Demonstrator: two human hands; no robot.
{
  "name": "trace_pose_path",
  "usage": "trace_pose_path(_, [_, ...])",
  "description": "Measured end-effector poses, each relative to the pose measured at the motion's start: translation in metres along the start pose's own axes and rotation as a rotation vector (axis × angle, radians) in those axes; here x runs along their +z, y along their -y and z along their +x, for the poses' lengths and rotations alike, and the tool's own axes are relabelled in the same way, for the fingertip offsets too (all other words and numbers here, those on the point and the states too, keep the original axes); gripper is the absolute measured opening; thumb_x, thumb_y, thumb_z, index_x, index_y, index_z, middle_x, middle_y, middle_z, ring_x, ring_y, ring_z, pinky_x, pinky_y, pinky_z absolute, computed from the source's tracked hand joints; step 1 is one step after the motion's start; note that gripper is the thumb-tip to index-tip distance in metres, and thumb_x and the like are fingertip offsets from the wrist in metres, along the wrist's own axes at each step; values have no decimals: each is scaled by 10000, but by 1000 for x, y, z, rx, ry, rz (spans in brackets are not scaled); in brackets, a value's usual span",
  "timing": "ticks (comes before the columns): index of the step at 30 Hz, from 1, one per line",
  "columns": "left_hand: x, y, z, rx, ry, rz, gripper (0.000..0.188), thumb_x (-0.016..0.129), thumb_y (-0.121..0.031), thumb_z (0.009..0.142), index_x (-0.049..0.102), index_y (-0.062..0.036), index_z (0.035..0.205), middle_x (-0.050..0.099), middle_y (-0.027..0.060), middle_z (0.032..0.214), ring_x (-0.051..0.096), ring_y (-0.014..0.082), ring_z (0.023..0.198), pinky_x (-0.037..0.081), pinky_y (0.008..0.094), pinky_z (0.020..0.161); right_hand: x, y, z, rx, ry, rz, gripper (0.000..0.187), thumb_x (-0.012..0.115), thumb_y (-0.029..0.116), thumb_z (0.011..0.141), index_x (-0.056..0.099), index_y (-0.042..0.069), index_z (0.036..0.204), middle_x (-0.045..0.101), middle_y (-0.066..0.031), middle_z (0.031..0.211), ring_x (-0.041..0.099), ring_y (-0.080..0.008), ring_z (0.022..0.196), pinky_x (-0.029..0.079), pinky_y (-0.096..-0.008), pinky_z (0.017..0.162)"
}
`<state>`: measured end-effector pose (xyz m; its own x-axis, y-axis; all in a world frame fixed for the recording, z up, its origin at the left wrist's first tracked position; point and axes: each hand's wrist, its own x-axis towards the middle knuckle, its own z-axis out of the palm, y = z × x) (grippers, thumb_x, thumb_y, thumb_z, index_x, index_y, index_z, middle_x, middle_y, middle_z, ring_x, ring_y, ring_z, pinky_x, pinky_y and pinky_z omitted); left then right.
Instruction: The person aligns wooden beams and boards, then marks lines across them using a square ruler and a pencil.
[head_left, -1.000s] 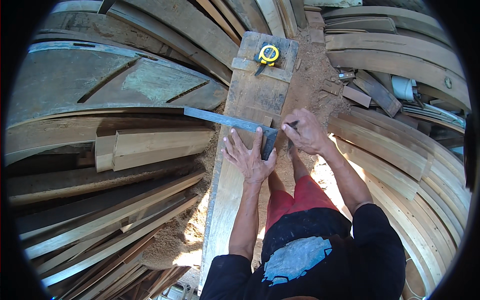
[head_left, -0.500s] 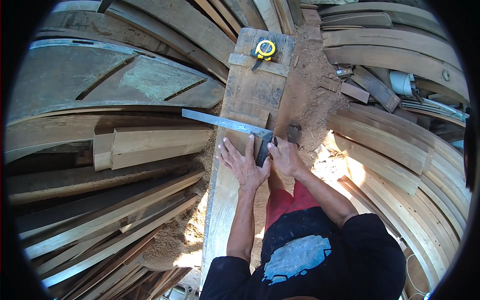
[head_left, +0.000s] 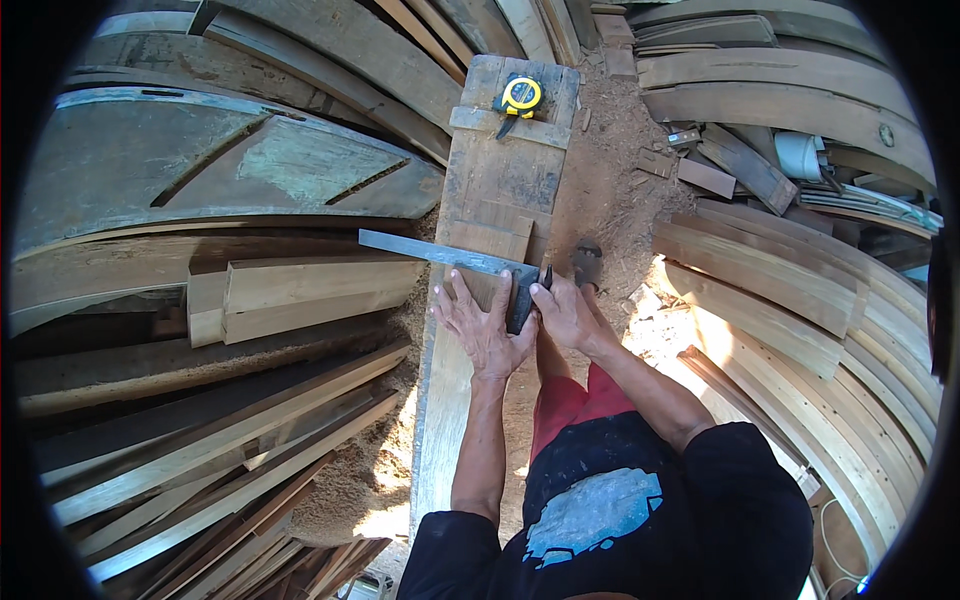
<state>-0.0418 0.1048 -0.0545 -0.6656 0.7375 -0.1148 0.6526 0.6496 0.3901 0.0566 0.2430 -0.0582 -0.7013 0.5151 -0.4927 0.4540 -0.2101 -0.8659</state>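
Note:
A try square with a steel blade (head_left: 430, 249) and a dark stock (head_left: 521, 302) lies across a wooden board (head_left: 447, 400). My left hand (head_left: 484, 335) is spread flat on the board, its fingers stretched toward the blade and its thumb beside the stock. Just right of the square's corner, my right hand (head_left: 572, 315) is closed around a thin black pencil-like stick (head_left: 546, 278). Its lower end and point cannot be made out. Farther along the bench, a yellow-and-black tape measure (head_left: 521, 95) rests by a raised wooden strip (head_left: 512, 127).
Stacked timber (head_left: 310, 295) and long planks (head_left: 250, 440) crowd the left side. More boards (head_left: 760, 280) are piled at the right. Sawdust (head_left: 610, 165) covers the floor beside the bench, with wood offcuts (head_left: 707, 177) and a white container (head_left: 798, 160) beyond.
The whole view has shifted slightly. More of the black stick shows above my right hand, which stays beside the square's corner. My left hand remains spread on the board.

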Motion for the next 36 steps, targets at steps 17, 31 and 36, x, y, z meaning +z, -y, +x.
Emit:
trace_pose_path(17, [4,-2,1,-5,-24,62,898,831,-507,740,518,-450,1581,124,309,1756,87,613,1578,64,759,1224,4,-4,4,-30,-58,-31,295,528,241,1084,639,-20,1002,668,-227,802,696,-366,762,530,-484,732])
trace_pose_path(31, [4,-6,1,-32,-53,11,836,820,-502,729,594,-419,1529,166,284,1758,87,633,1563,65,780,1219,-41,43,16,-350,-377,-298,297,643,282,1058,758,8,1058,748,-175,928,718,-348,872,549,-463,791])
trace_pose_path(36, [2,-10,3,-27,-24,29,828,799,-462,723,607,-389,1525,229,200,1770,86,631,1565,45,779,1223,-32,76,49,-467,1,-166,247,688,194,1001,786,8,1131,770,-188,1005,714,-334,896,554,-428,835])
